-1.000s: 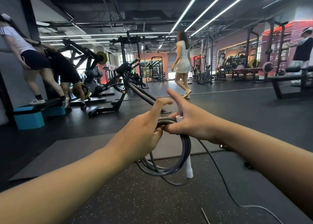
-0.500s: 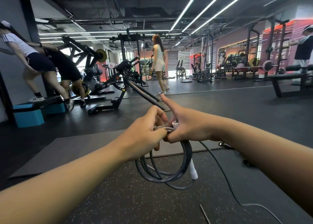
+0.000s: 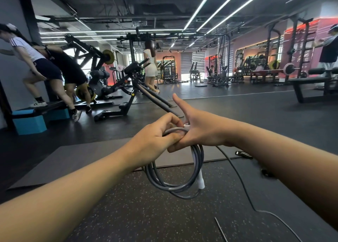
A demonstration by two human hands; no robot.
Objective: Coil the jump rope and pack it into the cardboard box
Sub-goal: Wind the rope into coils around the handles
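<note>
A grey jump rope (image 3: 182, 185) hangs in several loops in front of me, with a white handle (image 3: 200, 180) dangling at the right side of the coil. My left hand (image 3: 153, 141) pinches the top of the loops. Touching it, my right hand (image 3: 197, 130) holds the coil and the handle's top end, its thumb pointing up. A loose length of rope (image 3: 243, 188) trails from my right hand down to the speckled floor at the right. No cardboard box is in view.
A grey mat (image 3: 76, 159) lies on the floor ahead. Beyond it stand a black bench machine (image 3: 131, 88), a blue step (image 3: 29, 121) with two people at the left, a bench (image 3: 314, 84) at the right, and a walking person (image 3: 150, 68).
My left thumb has come down from pointing up to pinch the loops. The hanging coil and handle swung slightly. The person in white walked left, farther away.
</note>
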